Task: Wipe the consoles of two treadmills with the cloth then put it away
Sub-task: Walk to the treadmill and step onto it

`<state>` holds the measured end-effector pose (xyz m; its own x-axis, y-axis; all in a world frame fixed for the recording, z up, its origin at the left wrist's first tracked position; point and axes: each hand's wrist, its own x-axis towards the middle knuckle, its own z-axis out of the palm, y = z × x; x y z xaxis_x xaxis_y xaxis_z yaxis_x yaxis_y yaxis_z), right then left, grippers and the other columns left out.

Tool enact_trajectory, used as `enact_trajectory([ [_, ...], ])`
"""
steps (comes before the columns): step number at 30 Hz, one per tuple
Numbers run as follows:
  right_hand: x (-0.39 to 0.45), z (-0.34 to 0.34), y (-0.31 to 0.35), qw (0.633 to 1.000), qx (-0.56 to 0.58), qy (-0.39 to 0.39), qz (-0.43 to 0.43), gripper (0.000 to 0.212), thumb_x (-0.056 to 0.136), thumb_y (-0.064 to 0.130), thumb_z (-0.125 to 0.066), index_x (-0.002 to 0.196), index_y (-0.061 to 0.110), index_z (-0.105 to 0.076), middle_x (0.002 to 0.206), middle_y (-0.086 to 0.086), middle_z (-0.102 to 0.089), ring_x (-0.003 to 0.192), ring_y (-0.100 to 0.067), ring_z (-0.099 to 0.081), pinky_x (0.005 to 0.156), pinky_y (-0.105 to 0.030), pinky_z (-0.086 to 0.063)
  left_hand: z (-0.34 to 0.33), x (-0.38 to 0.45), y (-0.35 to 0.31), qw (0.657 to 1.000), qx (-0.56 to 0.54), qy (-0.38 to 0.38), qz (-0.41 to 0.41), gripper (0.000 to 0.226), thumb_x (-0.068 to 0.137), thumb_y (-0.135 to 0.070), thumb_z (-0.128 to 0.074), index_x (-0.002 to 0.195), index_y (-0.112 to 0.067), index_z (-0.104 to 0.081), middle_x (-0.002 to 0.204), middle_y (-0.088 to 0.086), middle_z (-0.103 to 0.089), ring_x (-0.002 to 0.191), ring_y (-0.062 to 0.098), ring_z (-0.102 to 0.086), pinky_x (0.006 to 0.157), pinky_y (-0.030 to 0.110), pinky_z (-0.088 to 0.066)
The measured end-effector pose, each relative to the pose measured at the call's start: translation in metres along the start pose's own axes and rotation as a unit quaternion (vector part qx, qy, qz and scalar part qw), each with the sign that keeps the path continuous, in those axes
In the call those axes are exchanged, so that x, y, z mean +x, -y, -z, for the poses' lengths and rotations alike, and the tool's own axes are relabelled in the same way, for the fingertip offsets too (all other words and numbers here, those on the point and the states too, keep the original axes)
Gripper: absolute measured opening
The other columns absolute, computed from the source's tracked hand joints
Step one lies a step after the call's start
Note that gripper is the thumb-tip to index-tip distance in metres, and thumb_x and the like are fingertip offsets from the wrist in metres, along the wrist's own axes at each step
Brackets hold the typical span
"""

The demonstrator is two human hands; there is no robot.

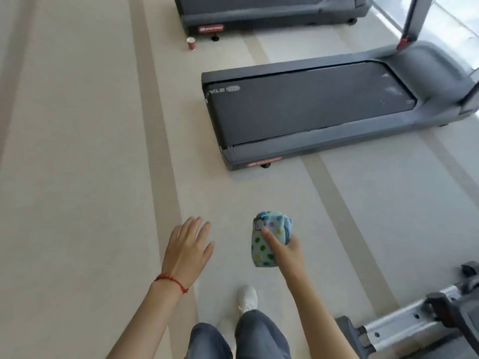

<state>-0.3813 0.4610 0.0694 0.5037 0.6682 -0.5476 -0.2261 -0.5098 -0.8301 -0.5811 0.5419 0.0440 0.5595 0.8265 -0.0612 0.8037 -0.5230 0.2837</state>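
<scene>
My right hand (286, 251) grips a folded light-blue cloth (267, 242) with coloured dots, held out in front of me above the floor. My left hand (188, 251) is open with fingers spread, holding nothing, a red string bracelet on its wrist. A dark grey treadmill (311, 112) lies ahead to the right, its belt toward me. Its console is out of frame; only a red-trimmed upright (412, 22) shows. A second treadmill (259, 14) stands further back at the top.
A red and white paper cup (191, 43) stands on the pale striped floor beside the far treadmill. The metal frame of another machine (414, 322) sits at the lower right. My legs and a white shoe (247, 299) show at the bottom.
</scene>
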Motion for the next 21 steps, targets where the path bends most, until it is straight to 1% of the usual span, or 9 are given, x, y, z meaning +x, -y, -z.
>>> enact_trajectory([
  [2,0.016,-0.016,0.013,1.0,-0.019,0.021,0.008,0.012,0.081,0.025,-0.069,0.09,0.02,-0.063,0.084,0.0,-0.069,0.075,-0.009,-0.067,0.05,-0.013,-0.049,0.005,0.007,0.016,1.0,0.005,-0.006,0.029,0.053,0.095,-0.035,-0.027,0.108,-0.001,-0.067,0.111,0.018,-0.064,0.105,0.035,-0.06,0.084,0.047,-0.051],
  [4,0.034,-0.033,0.027,0.999,-0.032,0.04,0.013,0.01,0.082,0.024,-0.069,0.089,0.021,-0.063,0.083,0.0,-0.069,0.075,-0.01,-0.067,0.049,-0.013,-0.048,0.009,0.019,0.031,0.999,0.004,-0.016,0.052,0.048,0.088,-0.031,-0.035,0.107,-0.001,-0.067,0.111,0.018,-0.064,0.105,0.036,-0.06,0.084,0.048,-0.051],
  [9,0.091,-0.077,0.067,0.994,-0.07,0.074,0.026,0.012,0.081,0.027,-0.07,0.088,0.02,-0.063,0.084,-0.001,-0.069,0.074,-0.01,-0.066,0.053,-0.016,-0.051,0.025,0.065,0.065,0.993,0.016,-0.036,0.11,0.047,0.086,-0.032,-0.036,0.104,-0.001,-0.067,0.108,0.017,-0.064,0.102,0.033,-0.061,0.084,0.045,-0.051],
  [13,0.132,-0.116,0.103,0.988,-0.096,0.114,0.031,0.016,0.081,0.026,-0.069,0.092,0.017,-0.062,0.086,-0.003,-0.069,0.078,-0.014,-0.067,0.056,-0.019,-0.053,0.043,0.104,0.091,0.988,0.009,-0.046,0.148,0.048,0.086,-0.033,-0.036,0.104,-0.001,-0.067,0.106,0.018,-0.065,0.101,0.035,-0.061,0.082,0.048,-0.052],
  [18,0.174,-0.169,0.142,0.986,-0.106,0.127,0.029,0.017,0.082,0.026,-0.069,0.094,0.017,-0.063,0.086,-0.001,-0.069,0.078,-0.013,-0.067,0.056,-0.019,-0.052,0.064,0.148,0.138,0.984,0.001,-0.066,0.168,0.046,0.086,-0.032,-0.036,0.103,-0.001,-0.066,0.108,0.018,-0.064,0.1,0.035,-0.061,0.08,0.049,-0.052],
  [21,0.197,-0.198,0.158,0.985,-0.113,0.125,0.024,0.019,0.081,0.028,-0.069,0.095,0.016,-0.064,0.087,-0.002,-0.069,0.079,-0.014,-0.067,0.062,-0.024,-0.054,0.073,0.173,0.169,0.983,0.01,-0.07,0.169,0.047,0.085,-0.033,-0.037,0.103,-0.002,-0.067,0.107,0.016,-0.065,0.101,0.034,-0.062,0.08,0.048,-0.053],
])
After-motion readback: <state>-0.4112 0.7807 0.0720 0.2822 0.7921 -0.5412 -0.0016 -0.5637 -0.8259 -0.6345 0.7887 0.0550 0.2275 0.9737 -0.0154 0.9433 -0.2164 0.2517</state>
